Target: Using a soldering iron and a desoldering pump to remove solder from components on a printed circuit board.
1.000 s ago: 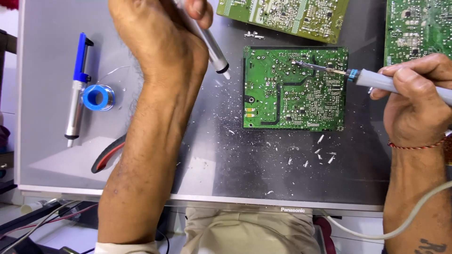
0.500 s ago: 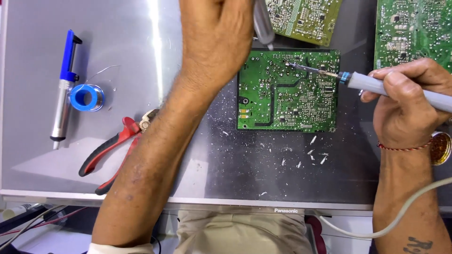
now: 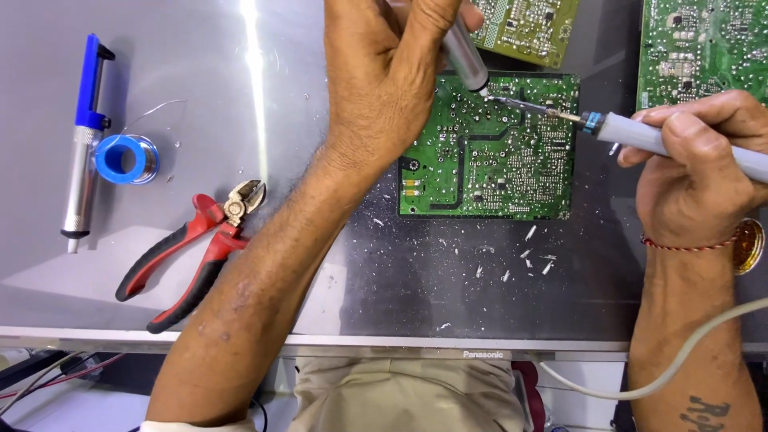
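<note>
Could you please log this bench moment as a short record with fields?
left hand: left hand grips a metal desoldering pump, nozzle at the green circuit board
right hand: right hand holds a soldering iron, tip on the same board near the nozzle
bench left: red-handled cutters, blue solder spool, second blue pump
surface: grey metal sheet strewn with lead clippings

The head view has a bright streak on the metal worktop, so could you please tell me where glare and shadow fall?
Head view: a vertical glare streak runs down the grey worktop, left of the left hand; the desoldering pump and red cutters cast soft shadows; the green circuit board stays sharp.
</note>
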